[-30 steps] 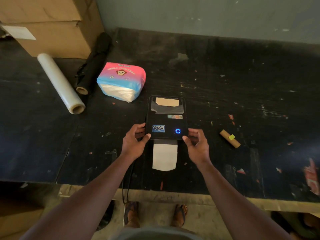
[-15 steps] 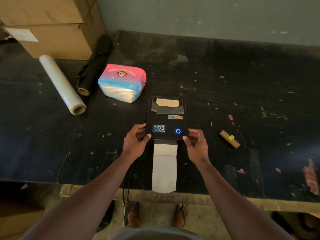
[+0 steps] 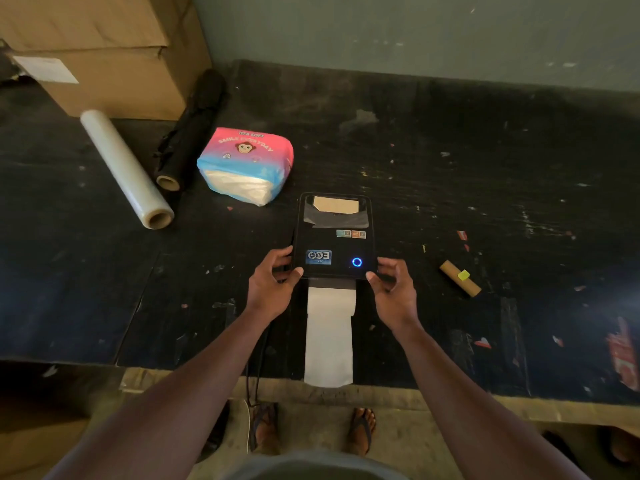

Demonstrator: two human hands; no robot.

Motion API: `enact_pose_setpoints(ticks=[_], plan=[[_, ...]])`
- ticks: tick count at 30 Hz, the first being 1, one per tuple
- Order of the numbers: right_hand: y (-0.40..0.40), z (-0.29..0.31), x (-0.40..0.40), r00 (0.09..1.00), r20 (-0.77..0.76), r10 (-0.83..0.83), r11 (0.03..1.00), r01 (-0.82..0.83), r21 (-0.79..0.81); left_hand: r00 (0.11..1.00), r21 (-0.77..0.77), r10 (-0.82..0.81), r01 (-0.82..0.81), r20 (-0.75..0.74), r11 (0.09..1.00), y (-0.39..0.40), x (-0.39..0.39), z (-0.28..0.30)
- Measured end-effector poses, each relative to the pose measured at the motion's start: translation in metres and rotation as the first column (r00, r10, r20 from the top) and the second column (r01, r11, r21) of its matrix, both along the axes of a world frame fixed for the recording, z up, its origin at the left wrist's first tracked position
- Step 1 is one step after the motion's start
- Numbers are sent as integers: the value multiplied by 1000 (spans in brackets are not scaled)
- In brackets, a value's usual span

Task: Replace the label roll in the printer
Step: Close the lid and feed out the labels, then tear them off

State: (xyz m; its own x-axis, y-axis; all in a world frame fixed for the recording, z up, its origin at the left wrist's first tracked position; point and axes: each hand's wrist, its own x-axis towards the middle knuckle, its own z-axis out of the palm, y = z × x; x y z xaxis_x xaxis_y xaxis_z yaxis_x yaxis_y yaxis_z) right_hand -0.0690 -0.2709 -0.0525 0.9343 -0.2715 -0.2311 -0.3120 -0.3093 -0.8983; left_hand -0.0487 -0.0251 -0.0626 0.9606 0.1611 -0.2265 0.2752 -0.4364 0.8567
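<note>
The label printer (image 3: 334,237) is gripped at its near corners, left hand (image 3: 273,285) and right hand (image 3: 393,289) equally close. The label strip (image 3: 329,337) is fed out lengthwise between them, toward the surface (image 3: 450,168) edge.

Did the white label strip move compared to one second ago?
Yes. The label strip has fed out of the printer toward the person, now reaching the table's front edge.

Both arms are bare all the way up, no sleeves, no watch or rings that I can see on the left hand (image 3: 273,285) or the right hand (image 3: 393,294). Down at the near edge there's a bit of grey-green clothing (image 3: 311,467) at the waist. Bare feet in dark thong flip-flops (image 3: 362,429), straps running between the toes.
</note>
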Motion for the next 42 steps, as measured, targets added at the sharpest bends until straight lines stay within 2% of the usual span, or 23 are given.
enact_pose_setpoints(ticks=[42], plan=[[0, 1, -1, 1000, -7, 4, 1000, -4, 5, 999, -3, 25, -25, -32, 1000, -3, -1, 0]])
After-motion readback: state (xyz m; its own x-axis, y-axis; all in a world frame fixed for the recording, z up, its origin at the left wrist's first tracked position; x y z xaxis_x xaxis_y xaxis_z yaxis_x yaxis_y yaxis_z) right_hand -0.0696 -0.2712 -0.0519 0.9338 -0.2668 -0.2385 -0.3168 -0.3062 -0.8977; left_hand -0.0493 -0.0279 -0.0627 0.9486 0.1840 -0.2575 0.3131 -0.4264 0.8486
